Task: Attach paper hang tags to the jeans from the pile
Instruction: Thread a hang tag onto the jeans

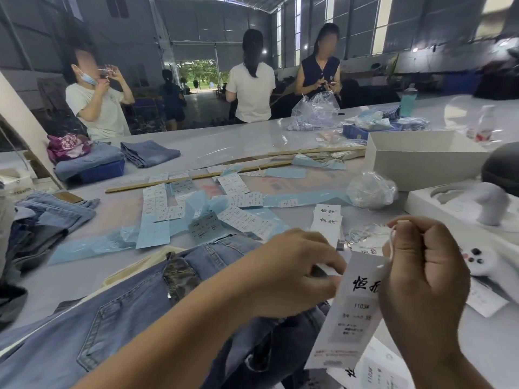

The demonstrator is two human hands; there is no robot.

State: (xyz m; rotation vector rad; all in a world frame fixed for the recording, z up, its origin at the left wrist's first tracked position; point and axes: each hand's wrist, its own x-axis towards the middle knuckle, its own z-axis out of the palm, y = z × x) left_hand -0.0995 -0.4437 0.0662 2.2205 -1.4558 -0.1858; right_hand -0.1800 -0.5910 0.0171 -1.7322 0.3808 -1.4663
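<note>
Head view: two hands work over one pair of jeans [112, 313] spread on the table [224, 141]. The left hand [292, 272] pinches one white hang tag [348, 313] at its edge; the right hand [421, 279], fingers curled, grips the tag's white string [391, 240]. A stack of tags [327, 220] lies just beyond. Three people stand across the table.

Left hand [292, 272], right hand [424, 279] pinch hang tag [352, 310].
</note>
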